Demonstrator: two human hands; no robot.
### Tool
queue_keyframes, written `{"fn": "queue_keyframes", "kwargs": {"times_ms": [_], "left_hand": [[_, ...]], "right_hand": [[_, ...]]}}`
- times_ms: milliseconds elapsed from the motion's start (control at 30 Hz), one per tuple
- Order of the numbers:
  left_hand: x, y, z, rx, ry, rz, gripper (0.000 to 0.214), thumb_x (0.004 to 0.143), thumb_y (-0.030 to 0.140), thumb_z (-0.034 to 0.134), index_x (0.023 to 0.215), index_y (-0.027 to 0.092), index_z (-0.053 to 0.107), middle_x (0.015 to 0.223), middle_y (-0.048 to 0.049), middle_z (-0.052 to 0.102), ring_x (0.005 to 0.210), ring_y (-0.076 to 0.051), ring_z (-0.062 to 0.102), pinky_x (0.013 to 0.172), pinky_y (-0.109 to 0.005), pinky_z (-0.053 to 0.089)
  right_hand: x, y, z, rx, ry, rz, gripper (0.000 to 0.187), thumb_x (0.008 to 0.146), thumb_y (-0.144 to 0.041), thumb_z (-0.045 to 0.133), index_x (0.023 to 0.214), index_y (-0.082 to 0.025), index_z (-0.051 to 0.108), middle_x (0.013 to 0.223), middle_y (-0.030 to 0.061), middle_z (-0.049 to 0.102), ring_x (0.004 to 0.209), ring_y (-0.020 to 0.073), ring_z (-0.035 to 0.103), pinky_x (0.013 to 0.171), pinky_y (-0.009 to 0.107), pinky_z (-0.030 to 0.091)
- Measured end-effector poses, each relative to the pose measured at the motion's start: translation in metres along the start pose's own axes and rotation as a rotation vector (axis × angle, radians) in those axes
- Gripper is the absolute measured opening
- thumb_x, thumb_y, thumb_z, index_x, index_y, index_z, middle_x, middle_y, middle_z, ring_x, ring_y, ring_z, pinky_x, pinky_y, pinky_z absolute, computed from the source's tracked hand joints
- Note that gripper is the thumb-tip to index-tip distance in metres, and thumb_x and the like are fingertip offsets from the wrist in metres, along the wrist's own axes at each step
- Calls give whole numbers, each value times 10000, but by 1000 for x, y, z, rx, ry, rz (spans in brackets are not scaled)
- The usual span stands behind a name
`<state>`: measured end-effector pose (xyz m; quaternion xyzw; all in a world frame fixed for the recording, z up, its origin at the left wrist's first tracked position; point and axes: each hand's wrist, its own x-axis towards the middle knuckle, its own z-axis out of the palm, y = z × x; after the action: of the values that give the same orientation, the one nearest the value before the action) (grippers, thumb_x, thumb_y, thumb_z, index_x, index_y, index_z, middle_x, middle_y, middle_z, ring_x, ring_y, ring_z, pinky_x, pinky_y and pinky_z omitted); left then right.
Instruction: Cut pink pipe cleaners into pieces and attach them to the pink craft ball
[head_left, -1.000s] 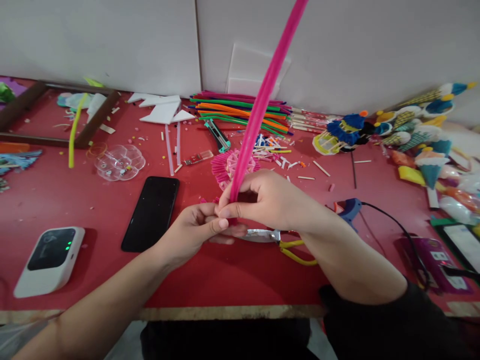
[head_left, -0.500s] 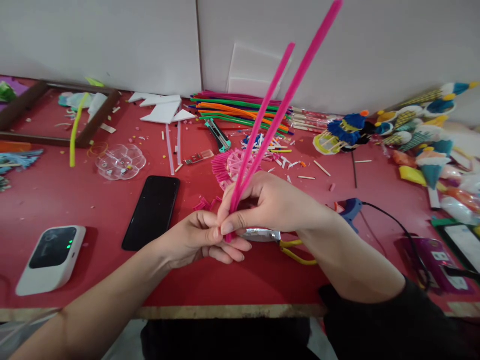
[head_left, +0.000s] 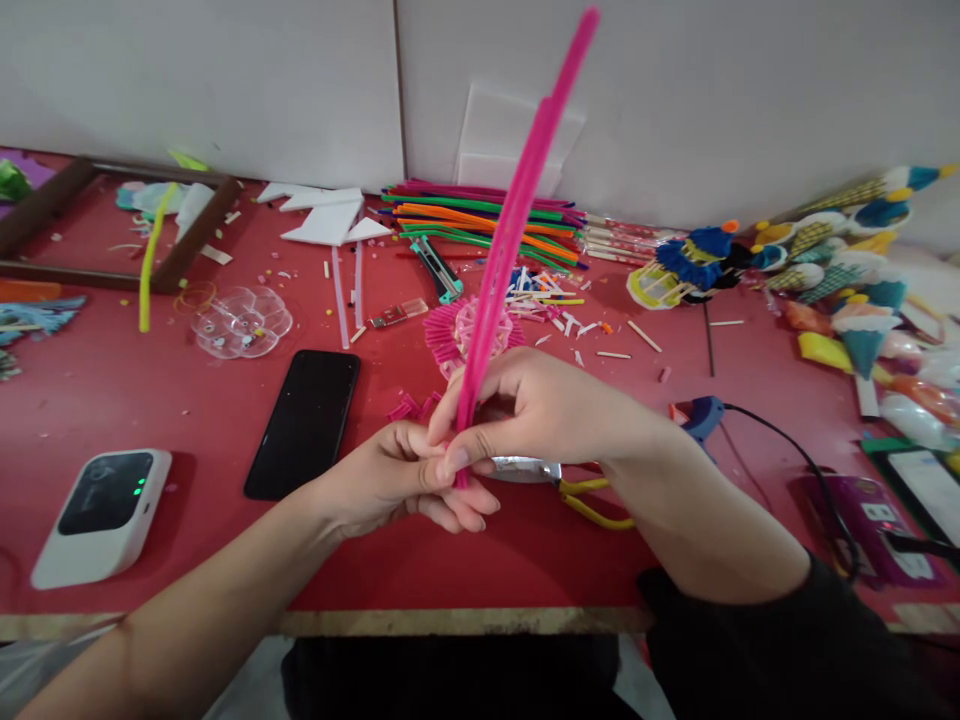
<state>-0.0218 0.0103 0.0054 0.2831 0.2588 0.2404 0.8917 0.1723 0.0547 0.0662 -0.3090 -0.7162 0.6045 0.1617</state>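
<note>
Two pink pipe cleaners (head_left: 499, 265) rise side by side from my fingers, one reaching higher than the other. My right hand (head_left: 536, 410) pinches them near their lower ends. Against its fingertips, my left hand (head_left: 409, 475) closes its thumb and forefinger on the bottom ends, its other fingers curled beneath. Behind the hands lies a pink fringed craft piece (head_left: 469, 325), partly covered by the pipe cleaners. Short pink pieces (head_left: 409, 405) lie just left of the fingers. Scissors with yellow handles (head_left: 592, 505) rest under my right hand, their blades partly hidden.
A black phone (head_left: 304, 425) and a white device with green lights (head_left: 101, 520) lie at left. Coloured pipe cleaners (head_left: 457, 220) are heaped by the wall, near a box cutter (head_left: 436, 270). A blue glue gun (head_left: 701, 415) with a cord and a purple power strip (head_left: 870, 530) are at right.
The two pipe cleaners have come together from a spread V and their tips have swung left. Both hands stay nearly in place, still pinching the lower ends.
</note>
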Motion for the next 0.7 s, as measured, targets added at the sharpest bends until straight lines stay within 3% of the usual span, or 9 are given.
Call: {"fn": "queue_keyframes", "kwargs": {"times_ms": [167, 233, 333, 433, 533, 633, 700], "left_hand": [[-1, -2, -2, -44, -109, -90, 204, 718, 331, 876, 791, 152, 811, 822, -107, 816, 652, -164, 777, 632, -193, 627], [0, -1, -3, -51, -101, -59, 175, 727, 318, 871, 757, 158, 806, 820, -98, 817, 628, -147, 768, 623, -183, 624], [1, 2, -4, -74, 32, 60, 172, 701, 313, 890, 725, 169, 799, 783, -71, 815, 588, -123, 749, 585, -159, 614], [4, 5, -2, -109, 237, 212, 188, 641, 288, 927, 702, 172, 792, 699, -32, 795, 581, -112, 736, 557, -138, 605], [6, 5, 2, -99, 363, 332, 227, 593, 295, 950, 697, 168, 794, 613, 6, 752, 550, -99, 707, 562, -150, 618], [7, 3, 5, -59, 410, 401, 226, 580, 300, 954, 687, 177, 798, 611, 16, 747, 549, -101, 698, 571, -171, 630], [6, 3, 5, -34, 414, 409, 212, 592, 311, 948, 681, 187, 800, 636, 9, 761, 581, -116, 715, 571, -177, 631]], "right_hand": [[-2, -12, 0, -194, -52, 0, 86, 871, -236, 721, 840, -192, 789, 747, -25, 718, 724, 104, 643, 671, 216, 460], [-2, -11, 1, -209, 0, 29, 89, 855, -255, 742, 828, -174, 769, 724, -29, 701, 689, 99, 616, 625, 217, 432], [-1, -6, 3, -302, 219, 54, 250, 840, -340, 756, 704, -153, 660, 627, -49, 613, 592, 80, 521, 540, 225, 353], [-2, -2, 6, -383, 405, -50, 337, 856, -384, 739, 670, -170, 556, 619, -64, 544, 564, 69, 455, 530, 227, 325], [-4, -3, 9, -497, 366, -231, 196, 851, -305, 763, 815, -182, 615, 763, -39, 608, 692, 93, 533, 633, 223, 403], [-5, -4, 12, -629, 294, -343, 21, 919, -191, 676, 909, -184, 659, 909, 7, 657, 853, 124, 589, 759, 238, 451], [-5, -3, 13, -687, 300, -353, 93, 955, -156, 604, 886, -174, 665, 924, 26, 659, 868, 136, 600, 771, 248, 462]]}}
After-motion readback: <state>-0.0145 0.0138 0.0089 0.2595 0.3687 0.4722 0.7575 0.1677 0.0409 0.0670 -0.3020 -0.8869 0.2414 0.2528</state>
